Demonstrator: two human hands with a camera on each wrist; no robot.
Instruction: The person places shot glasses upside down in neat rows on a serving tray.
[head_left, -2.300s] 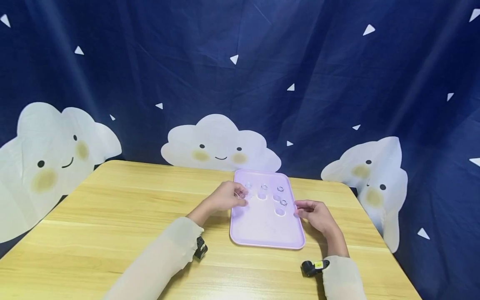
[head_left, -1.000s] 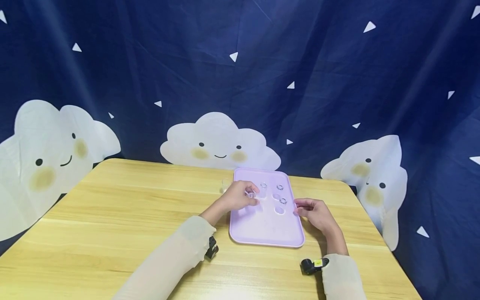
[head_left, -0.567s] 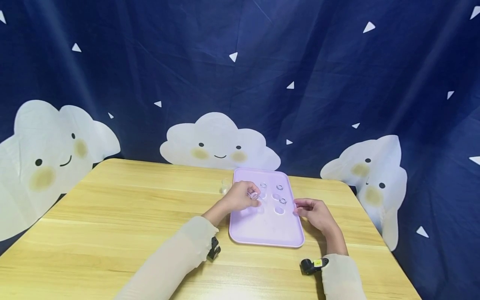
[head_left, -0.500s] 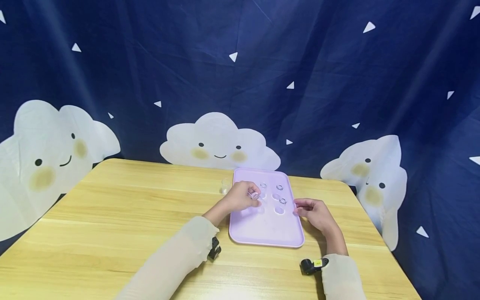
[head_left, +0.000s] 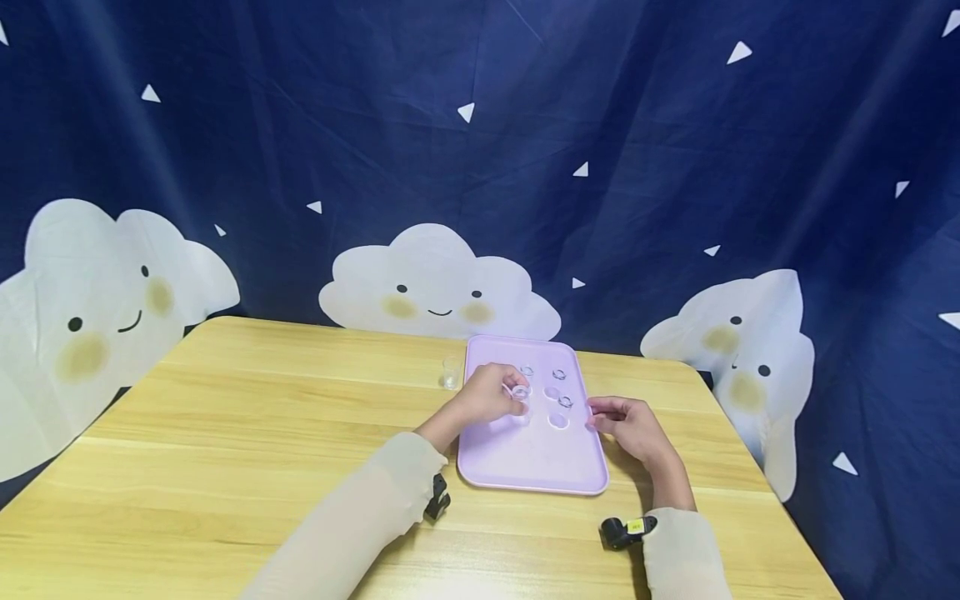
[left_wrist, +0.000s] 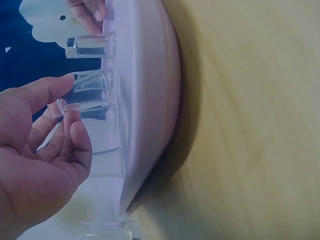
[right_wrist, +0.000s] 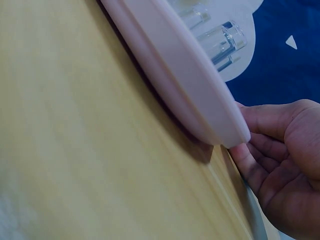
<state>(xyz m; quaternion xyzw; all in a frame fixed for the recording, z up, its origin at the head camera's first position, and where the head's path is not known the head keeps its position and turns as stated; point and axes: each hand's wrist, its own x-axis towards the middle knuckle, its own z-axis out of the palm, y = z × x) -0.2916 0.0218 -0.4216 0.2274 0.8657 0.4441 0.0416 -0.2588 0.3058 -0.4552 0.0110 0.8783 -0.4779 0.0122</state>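
Observation:
My left hand (head_left: 491, 393) pinches a small clear glass (head_left: 519, 391) by its base between thumb and fingers, over the left half of the lilac tray (head_left: 532, 467). In the left wrist view this glass (left_wrist: 90, 87) tilts, mouth toward the tray, overlapping other upright glasses. Several clear glasses stand on the tray, among them a back right glass (head_left: 558, 377) and one nearer the right rim (head_left: 566, 403). My right hand (head_left: 626, 427) grips the tray's right rim; in the right wrist view the fingertips (right_wrist: 241, 151) lie below the edge (right_wrist: 235, 127).
Another clear glass (head_left: 450, 373) stands on the wooden table (head_left: 225, 433) just left of the tray. Behind the table hangs a dark blue curtain (head_left: 390, 125) with clouds and white triangles. Each sleeve carries a small black wrist camera (head_left: 626, 532).
My left hand has moved right across the tray with the glass pinched in it. The glass on the table at left has come into sight. My right hand stays on the rim.

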